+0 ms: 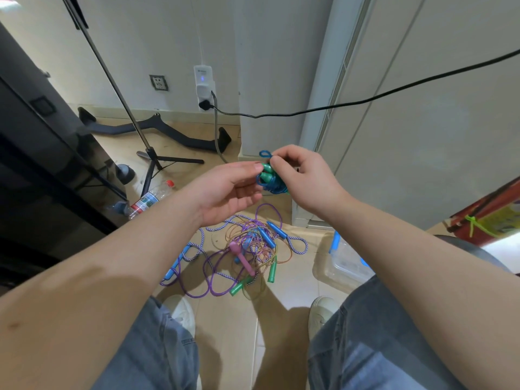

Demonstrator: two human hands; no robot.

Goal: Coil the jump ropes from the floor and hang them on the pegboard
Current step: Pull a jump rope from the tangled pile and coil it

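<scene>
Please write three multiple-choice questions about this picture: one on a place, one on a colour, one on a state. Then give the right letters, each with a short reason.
1. Where does the plastic bottle lie?
A. on the floor, left of the rope pile
B. on a table
C. in a hand

2. What colour are the handles of the held rope?
A. pink
B. green
C. black

3. How are the ropes on the floor?
A. hung up
B. neatly coiled
C. tangled

Answers: 1 A, it lies near the tripod feet; 2 B, green ends show between the left hand and the right hand; 3 C, the cords cross in one loose heap.
</scene>
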